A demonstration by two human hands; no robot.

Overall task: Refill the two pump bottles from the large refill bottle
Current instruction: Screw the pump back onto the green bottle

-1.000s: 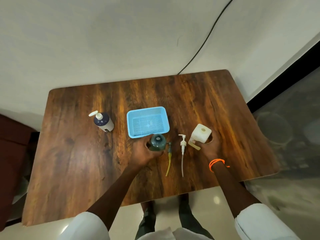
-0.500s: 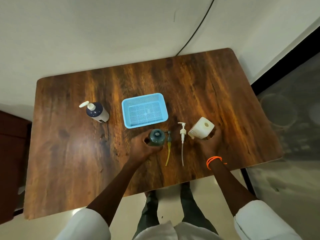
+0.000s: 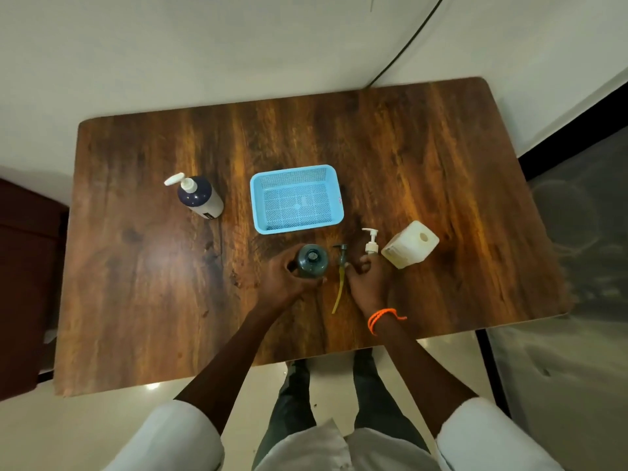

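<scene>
The left hand (image 3: 283, 282) is gripping the open green bottle (image 3: 312, 261), fingers wrapped around it. The right hand (image 3: 365, 283), fingers loosely curled and clamped on nothing, is hovering between two loose pumps: the green pump (image 3: 341, 263) is just left of its fingertips, the white pump (image 3: 371, 244) just beyond them. The white square bottle (image 3: 409, 245) is standing just right of those fingers; judging by this, capping the green bottle is next, needing a pinch on the green pump.

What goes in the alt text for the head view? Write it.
Seen from above, a person's left hand grips an open green bottle on a wooden table while the right hand reaches two removed pumps lying beside it. A white square bottle, blue basket and dark pump bottle stand nearby.
</scene>
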